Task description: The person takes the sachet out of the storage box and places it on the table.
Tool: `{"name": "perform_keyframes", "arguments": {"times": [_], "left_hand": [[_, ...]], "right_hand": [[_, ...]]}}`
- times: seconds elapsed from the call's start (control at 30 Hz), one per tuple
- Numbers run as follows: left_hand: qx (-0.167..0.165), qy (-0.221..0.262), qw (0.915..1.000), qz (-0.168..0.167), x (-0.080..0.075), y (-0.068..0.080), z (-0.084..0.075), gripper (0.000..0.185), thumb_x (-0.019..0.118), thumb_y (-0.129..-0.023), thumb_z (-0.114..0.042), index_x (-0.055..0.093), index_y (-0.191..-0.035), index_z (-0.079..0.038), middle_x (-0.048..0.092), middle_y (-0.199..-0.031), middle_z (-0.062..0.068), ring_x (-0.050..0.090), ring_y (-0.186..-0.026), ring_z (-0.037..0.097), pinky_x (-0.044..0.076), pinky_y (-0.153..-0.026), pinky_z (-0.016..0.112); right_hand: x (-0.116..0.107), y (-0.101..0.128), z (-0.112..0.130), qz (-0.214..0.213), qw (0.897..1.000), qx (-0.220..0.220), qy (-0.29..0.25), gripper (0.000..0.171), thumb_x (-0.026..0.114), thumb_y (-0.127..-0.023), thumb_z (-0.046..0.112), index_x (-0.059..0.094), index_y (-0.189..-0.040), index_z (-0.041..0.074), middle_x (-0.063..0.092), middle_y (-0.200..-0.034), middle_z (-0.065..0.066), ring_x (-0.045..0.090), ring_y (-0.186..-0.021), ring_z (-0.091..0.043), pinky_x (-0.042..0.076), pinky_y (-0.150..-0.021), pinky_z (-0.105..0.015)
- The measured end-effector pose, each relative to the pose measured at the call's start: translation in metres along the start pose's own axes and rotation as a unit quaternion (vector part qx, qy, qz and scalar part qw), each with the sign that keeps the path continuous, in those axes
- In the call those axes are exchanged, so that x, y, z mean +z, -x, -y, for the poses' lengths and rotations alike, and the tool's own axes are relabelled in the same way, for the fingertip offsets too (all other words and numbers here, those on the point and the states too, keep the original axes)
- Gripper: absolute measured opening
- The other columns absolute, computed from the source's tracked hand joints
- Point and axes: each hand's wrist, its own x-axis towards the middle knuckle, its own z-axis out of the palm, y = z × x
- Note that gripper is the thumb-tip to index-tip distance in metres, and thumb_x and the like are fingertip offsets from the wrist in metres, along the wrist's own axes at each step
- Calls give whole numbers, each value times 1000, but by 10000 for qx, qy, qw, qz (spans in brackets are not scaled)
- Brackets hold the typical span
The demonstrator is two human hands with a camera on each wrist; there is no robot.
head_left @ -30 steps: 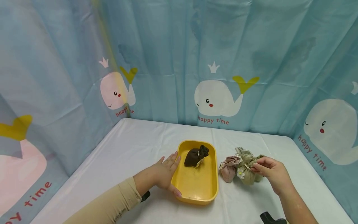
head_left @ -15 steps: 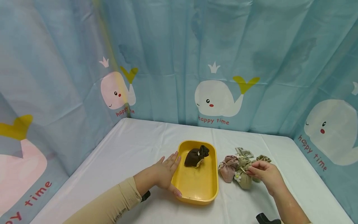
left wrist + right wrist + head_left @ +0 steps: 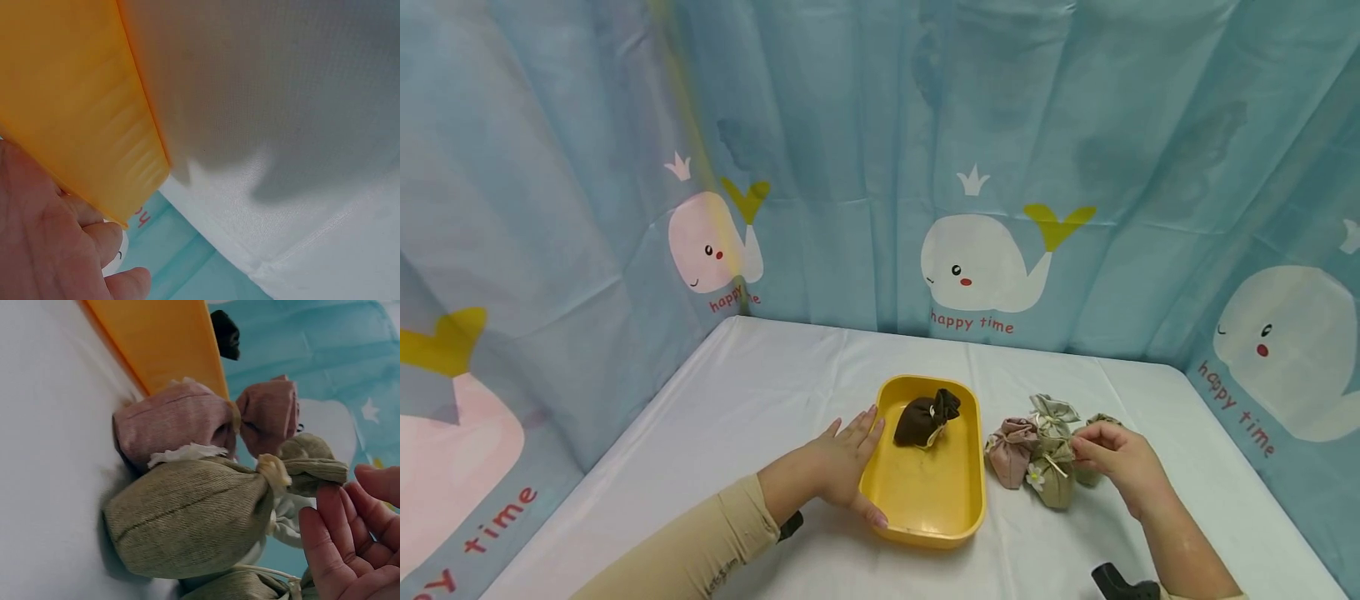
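Yellow plastic forms the one tray, and the left hand lies flat against its left wall with fingers straight, holding nothing; inside it, beyond the fingertips, sits one dark brown pouch. Right of the tray lie four more pouches: one pink pouch, a green pouch with a white flower, and two more behind them. The right hand has curled fingers at the green pouch's tied neck, but whether it pinches it I cannot tell.
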Motion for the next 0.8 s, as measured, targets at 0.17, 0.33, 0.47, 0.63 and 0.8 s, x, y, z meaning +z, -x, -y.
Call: {"name": "perform_keyframes", "arguments": {"times": [0.17, 0.33, 0.47, 0.63, 0.8], "left_hand": [[15, 61, 10000, 67, 1, -1, 1, 140, 37, -43, -94, 1, -148, -9, -9, -153, 11, 0, -140, 22, 9, -111, 47], [15, 74, 9999, 68, 2, -3, 2, 139, 37, -44, -94, 0, -148, -9, -10, -153, 11, -2, -140, 21, 9, -111, 47], [-8, 108, 9999, 88, 2, -4, 2, 139, 39, -44, -94, -1, -148, -10, -11, -153, 10, -2, -140, 21, 8, -111, 47], [-5, 107, 9999, 68, 2, -4, 2, 140, 37, -42, -94, 0, -148, -10, -10, -153, 10, -1, -140, 21, 9, -111, 47], [-19, 59, 10000, 8, 1, -1, 1, 140, 37, -42, -94, 1, -148, -10, -9, -153, 10, 0, -140, 21, 10, -110, 48]], "right_hand": [[-5, -2, 3, -150, 9995, -8, 280, 29, 61, -89, 20, 59, -95, -9, 65, -79, 1, 62, -72, -8, 51, -65, -29], [-13, -13, -16, -82, 9993, -288, 228, 26, 63, -87, 21, 62, -94, -4, 67, -80, -4, 63, -72, -12, 53, -62, -32], [-17, -19, -27, -67, 9990, -423, 117, 23, 64, -86, 21, 64, -92, -1, 67, -80, -3, 63, -72, -13, 53, -61, -28], [-14, -10, -3, -230, 9975, -411, 521, 29, 63, -88, 21, 61, -95, -7, 66, -82, -3, 62, -73, -9, 53, -64, -26], [-12, -8, 15, -254, 9966, -263, 745, 25, 60, -90, 16, 60, -97, -8, 65, -83, -5, 60, -72, -6, 52, -65, -25]]}}
